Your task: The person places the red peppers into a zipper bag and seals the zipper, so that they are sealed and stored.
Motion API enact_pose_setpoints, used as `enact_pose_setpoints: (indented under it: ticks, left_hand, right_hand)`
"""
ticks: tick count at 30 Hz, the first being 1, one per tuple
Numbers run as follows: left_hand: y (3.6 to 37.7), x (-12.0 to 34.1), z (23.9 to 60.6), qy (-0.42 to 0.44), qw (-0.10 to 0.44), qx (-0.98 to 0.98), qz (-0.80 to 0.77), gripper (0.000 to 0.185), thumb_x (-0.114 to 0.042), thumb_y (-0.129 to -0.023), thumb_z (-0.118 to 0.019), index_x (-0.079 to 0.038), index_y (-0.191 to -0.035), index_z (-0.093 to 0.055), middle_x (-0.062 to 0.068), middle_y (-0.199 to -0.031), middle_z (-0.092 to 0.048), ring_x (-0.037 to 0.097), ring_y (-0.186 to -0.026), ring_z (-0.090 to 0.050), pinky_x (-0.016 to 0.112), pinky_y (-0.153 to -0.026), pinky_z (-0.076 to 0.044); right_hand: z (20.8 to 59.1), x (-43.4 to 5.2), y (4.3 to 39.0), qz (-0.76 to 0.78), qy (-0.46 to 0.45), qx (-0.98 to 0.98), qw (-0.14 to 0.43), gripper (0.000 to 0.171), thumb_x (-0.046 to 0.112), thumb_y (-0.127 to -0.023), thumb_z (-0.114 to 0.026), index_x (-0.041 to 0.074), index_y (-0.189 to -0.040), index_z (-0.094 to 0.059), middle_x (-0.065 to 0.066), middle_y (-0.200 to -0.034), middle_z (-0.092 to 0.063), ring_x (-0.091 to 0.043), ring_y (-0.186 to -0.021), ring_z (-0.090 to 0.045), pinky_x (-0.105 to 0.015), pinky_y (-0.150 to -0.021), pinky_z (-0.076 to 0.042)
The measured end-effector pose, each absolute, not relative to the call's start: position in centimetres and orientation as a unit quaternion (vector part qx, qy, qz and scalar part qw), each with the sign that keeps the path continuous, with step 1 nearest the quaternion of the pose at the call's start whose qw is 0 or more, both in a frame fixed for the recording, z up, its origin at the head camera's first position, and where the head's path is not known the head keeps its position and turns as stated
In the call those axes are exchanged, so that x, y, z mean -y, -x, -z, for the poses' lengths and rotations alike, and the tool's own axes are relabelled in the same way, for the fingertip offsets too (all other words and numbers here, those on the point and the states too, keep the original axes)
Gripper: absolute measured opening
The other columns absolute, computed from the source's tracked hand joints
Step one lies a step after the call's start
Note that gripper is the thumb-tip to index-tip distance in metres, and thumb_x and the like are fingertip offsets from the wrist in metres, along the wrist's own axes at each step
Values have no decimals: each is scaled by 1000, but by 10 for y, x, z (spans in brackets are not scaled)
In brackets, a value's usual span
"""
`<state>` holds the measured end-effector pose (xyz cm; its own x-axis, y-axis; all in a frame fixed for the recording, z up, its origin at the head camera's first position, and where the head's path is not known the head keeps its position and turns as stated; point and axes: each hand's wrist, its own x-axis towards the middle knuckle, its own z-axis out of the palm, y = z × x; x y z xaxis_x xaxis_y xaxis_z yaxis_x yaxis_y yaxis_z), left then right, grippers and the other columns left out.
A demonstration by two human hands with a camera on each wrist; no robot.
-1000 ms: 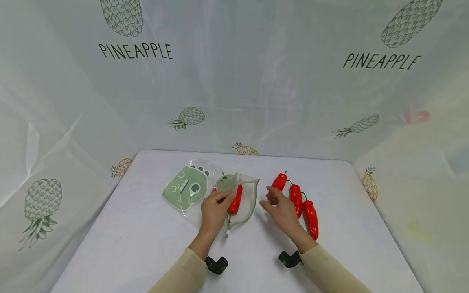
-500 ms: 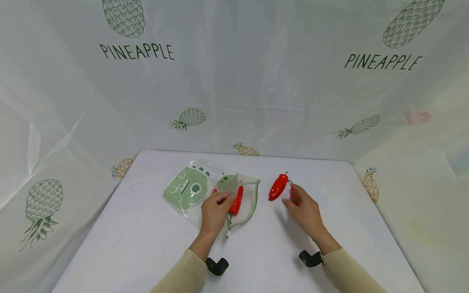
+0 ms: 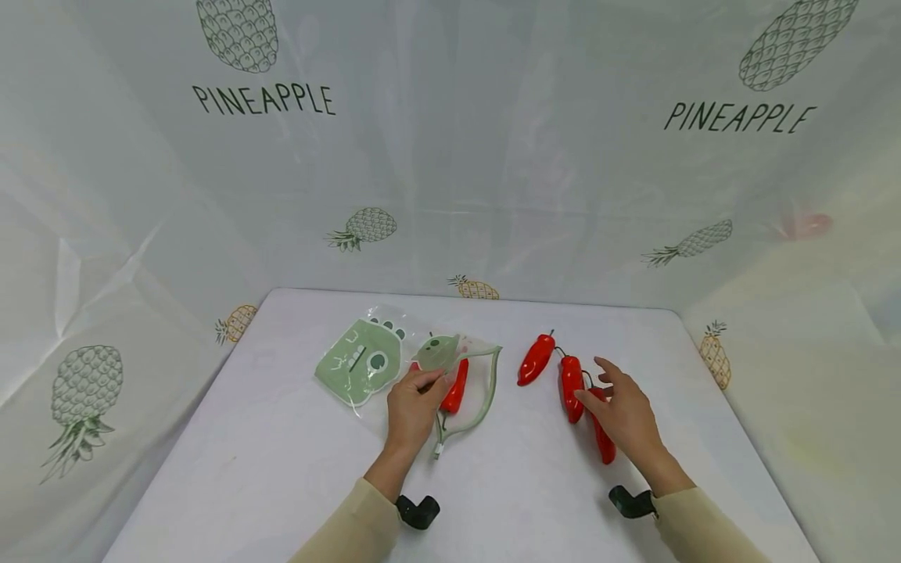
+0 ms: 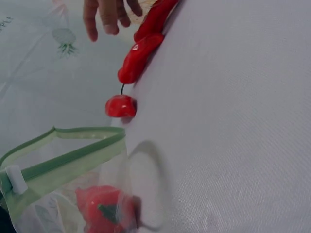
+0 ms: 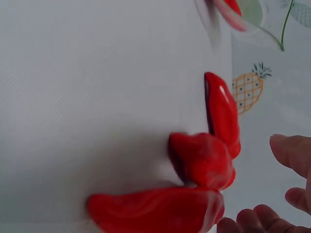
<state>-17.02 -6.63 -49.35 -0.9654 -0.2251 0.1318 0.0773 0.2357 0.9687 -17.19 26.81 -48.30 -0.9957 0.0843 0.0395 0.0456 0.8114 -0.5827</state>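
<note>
My left hand pinches the upper layer of a clear zip bag with green trim, and its mouth gapes toward the right. Inside the bag lies a red chili pepper; its green stem end shows in the left wrist view. My right hand hovers with parted fingers over the rightmost of three loose red peppers, partly covering that pepper. Left of it lie the middle pepper and the far pepper. Nothing shows between the right fingers.
A flat clear bag printed with a green cartoon face lies on the left, adjoining the zip bag. The white table backs onto a hanging sheet with pineapple prints. Black wrist cameras sit on both wrists.
My right hand has moved rightward, from beside the far pepper, past the middle one, to above the rightmost pepper. The peppers stay in place. The left hand keeps its hold on the bag.
</note>
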Motion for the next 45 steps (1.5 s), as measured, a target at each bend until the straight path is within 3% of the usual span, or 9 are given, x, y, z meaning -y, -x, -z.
enact_pose_setpoints:
  ticks: [5,10,26,35,45]
  left_hand:
    - [171,66,494,-50,125,780,611,16,-16,-95,-79,-9,-109,-84,7,-104,-77,16,-90,-68,14,-73,-55]
    - [172,66,496,-46,127,778,613,17,-15,-95,-78,-9,-110,-84,8,-104,-77,16,-89,-67,14,-71,-55]
    - [168,65,495,-39,112,774,622,19,-19,-97,-77,-10,-113,-83,6,-103,-75,16,-88,-66,17,-70,-57]
    - [169,64,496,-39,110,775,621,19,-18,-98,-76,-9,-113,-83,6,-102,-74,15,-88,-65,18,-69,-56]
    - [169,64,494,-38,108,776,620,19,-19,-98,-76,-10,-113,-83,5,-103,-75,16,-89,-65,18,-70,-57]
  right_hand:
    - [491,-278,168,-278,36,960,14,88,28,-90,-83,3,-160,-36,-33,-135,-53,-48,-114,-59,-48,-70,-65]
    - [499,-282,167,-268,49,962,-5,93,30,-87,-86,2,-159,-35,-36,-134,-51,-50,-116,-58,-52,-72,-65]
    - [514,-291,175,-273,76,959,-24,94,29,-85,-86,-2,-157,-35,-37,-131,-53,-51,-116,-58,-53,-74,-65]
    - [509,-300,180,-291,100,949,-66,89,24,-90,-80,-1,-159,-31,-37,-134,-56,-46,-110,-61,-46,-72,-65]
    - [505,-302,180,-327,107,937,-56,80,26,-100,-70,4,-164,-26,-37,-146,-48,-52,-124,-56,-50,-80,-65]
